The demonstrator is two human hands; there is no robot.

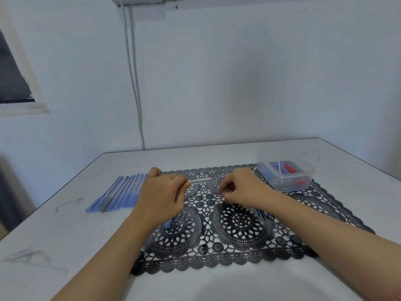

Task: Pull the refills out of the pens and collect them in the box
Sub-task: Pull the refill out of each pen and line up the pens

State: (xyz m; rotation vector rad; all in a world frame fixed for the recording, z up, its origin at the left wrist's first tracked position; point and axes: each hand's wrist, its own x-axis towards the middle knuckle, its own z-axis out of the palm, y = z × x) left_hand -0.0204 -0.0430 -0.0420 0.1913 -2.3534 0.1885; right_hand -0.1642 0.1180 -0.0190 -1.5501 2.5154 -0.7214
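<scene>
Judging by the white table (65, 235) and what lies on it, the work looks nearer its start than its end. A black lace mat (238, 257) covers the middle of the table. On the bare tabletop to the mat's left, a row of pens (121, 192) with blue caps lies side by side, apparently waiting their turn, though blur hides whether their refills are in. The clear box (265, 160) stands at the far right corner of the mat and holds little: some red and blue bits I cannot identify, and one thin white refill (280, 172) leaning against its wall. Most of the pulling and collecting therefore seems left to do. Over the mat's far half, the left hand (161, 196) has its fingers curled round a pen (200, 180). The pen's clear barrel sticks out of the fist toward the other hand. The right hand (243, 187) hovers just beside that free end with its fingers tucked in and thumb and forefinger tips drawn together. Whether they pinch the pen's tip, a refill end or nothing is too small and blurred to tell. A few blue pieces (263, 213) lie on the mat by the right wrist.
</scene>
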